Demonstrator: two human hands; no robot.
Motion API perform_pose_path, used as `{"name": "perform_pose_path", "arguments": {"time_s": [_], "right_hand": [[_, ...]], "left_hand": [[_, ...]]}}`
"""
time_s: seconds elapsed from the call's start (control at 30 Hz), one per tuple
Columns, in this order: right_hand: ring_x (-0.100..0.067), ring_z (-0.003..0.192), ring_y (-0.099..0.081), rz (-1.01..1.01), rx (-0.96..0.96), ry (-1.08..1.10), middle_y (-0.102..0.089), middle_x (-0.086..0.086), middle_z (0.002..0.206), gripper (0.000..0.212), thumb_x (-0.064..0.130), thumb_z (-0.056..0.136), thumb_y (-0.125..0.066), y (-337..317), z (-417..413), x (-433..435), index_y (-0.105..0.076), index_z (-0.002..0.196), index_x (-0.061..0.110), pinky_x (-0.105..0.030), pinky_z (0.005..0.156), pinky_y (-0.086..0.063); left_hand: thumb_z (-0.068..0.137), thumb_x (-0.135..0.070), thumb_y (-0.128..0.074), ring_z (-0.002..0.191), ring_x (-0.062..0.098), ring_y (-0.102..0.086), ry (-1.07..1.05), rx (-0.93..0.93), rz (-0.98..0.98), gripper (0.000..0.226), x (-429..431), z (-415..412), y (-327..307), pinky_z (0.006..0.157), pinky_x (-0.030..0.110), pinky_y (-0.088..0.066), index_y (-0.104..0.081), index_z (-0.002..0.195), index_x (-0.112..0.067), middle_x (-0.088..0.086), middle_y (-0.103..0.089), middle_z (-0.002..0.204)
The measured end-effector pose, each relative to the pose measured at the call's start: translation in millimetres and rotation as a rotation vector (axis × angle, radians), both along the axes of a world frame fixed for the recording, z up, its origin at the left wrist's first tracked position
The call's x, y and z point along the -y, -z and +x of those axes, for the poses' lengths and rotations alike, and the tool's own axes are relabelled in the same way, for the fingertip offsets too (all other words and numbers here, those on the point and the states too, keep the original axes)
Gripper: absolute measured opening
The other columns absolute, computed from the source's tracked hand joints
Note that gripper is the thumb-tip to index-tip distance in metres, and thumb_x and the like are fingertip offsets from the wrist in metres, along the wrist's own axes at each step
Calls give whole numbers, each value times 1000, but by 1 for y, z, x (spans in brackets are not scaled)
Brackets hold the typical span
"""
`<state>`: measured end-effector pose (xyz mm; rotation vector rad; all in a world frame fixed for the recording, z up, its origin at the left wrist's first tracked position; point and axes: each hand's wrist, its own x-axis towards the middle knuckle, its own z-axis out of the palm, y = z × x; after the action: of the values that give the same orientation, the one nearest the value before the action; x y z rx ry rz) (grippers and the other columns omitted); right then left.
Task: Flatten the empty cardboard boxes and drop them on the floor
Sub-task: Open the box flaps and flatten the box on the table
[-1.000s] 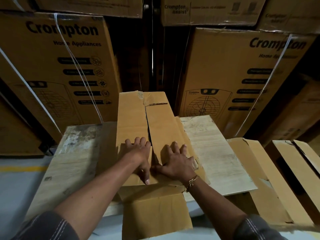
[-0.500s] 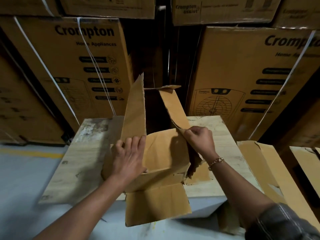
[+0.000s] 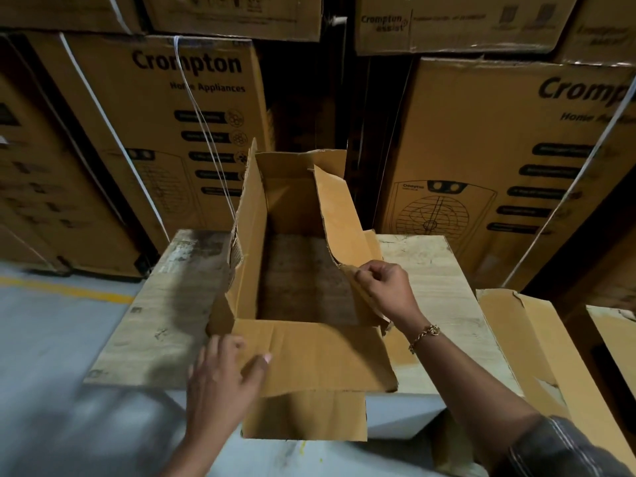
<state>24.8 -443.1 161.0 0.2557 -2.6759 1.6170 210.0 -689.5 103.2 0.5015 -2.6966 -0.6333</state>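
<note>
Two bare hands work on one empty cardboard box [image 3: 292,187], which stands open at the centre of the frame on a pale wooden table [image 3: 437,270]. The right hand [image 3: 385,287], with a bracelet [image 3: 425,333] at the wrist, has its fingers curled in a pinch on the near end of the right flap [image 3: 337,215], which stands tilted with a ragged edge. The left hand [image 3: 223,380] is blurred. Its spread fingers touch the left corner of the front panel [image 3: 327,356], and whether it grips cannot be told. The cardboard looks light, thin and already creased, so it should fold easily along its corner creases but may tear at the ragged edges. Sound wall edges near the corners seem the best places to hold. The front panel overhangs the table's near edge. Grey floor [image 3: 51,339] lies open at the lower left, the likeliest place to drop the box. Another opened box [image 3: 516,346] lies just beside the table at the right. Tall printed cartons [image 3: 192,132] are stacked close behind, across the top of the frame, leaving little room that way.
</note>
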Motion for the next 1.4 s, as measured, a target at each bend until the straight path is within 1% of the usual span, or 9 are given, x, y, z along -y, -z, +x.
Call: {"name": "perform_pose_path", "arguments": {"time_s": [0.17,0.27,0.37,0.57,0.7,0.87,1.13,1.27,1.4], "right_hand": [[-8,76,-63,349,-145,35,-71,12,97,26,52,88,-60,8,10,3,-69,102,31,-37,62,-58],[-17,122,-53,647,-100,-62,-44,7,148,60,66,85,-54,22,12,4,-49,136,34,-39,88,-55],[-30,148,-19,862,4,-114,-9,1,165,86,75,80,-46,35,8,4,-25,151,32,-51,110,-40],[-30,149,-13,881,9,-61,-9,1,165,93,76,76,-47,40,-3,2,-20,153,32,-57,117,-23],[-23,135,-43,568,11,156,-29,5,159,74,63,81,-60,51,-5,-12,-39,146,34,-47,106,-44],[-14,87,-63,-121,239,435,-70,-6,111,19,36,96,-56,48,-11,-17,-66,110,26,-39,78,-55],[-24,100,-70,-732,503,412,-75,-3,108,42,49,90,-63,42,-14,-13,-64,121,20,-38,81,-57],[-27,86,-67,-805,547,383,-71,-12,102,48,49,89,-64,31,-17,4,-63,118,10,-37,73,-55],[-29,68,-68,-914,597,292,-69,-17,92,54,51,87,-65,18,-21,17,-61,118,6,-37,64,-55]], "left_hand": [[80,-62,-68,134,32,-40,-150,299,507,93,43,-76,-5,104,47,-40,-22,150,-22,10,-33,152],[84,-60,-65,145,32,-27,-64,482,606,103,48,-109,-2,112,44,-32,-4,157,-21,11,-13,163],[86,-73,-49,147,32,-25,-56,544,458,100,53,-127,0,115,46,-30,-6,157,-18,9,-17,164],[85,-80,-41,113,36,-59,-70,441,361,90,50,-150,0,85,41,-48,-50,136,-6,18,-58,130],[93,-72,-32,85,29,-60,-104,407,507,73,50,-155,11,76,39,-46,-64,95,-6,15,-64,95],[96,-63,-34,72,23,-51,-102,282,680,55,39,-150,15,64,35,-30,-52,75,-15,3,-46,72],[101,-51,-38,76,16,-48,-194,-133,851,44,30,-148,-48,64,34,-19,-59,88,-15,2,-56,84],[98,-50,-50,76,18,-52,-40,-436,944,57,41,-145,-88,69,34,-36,-62,83,3,8,-55,78],[93,-49,-52,61,14,-42,-10,-570,862,64,37,-126,-125,61,33,-29,-49,63,7,5,-43,64]]}}
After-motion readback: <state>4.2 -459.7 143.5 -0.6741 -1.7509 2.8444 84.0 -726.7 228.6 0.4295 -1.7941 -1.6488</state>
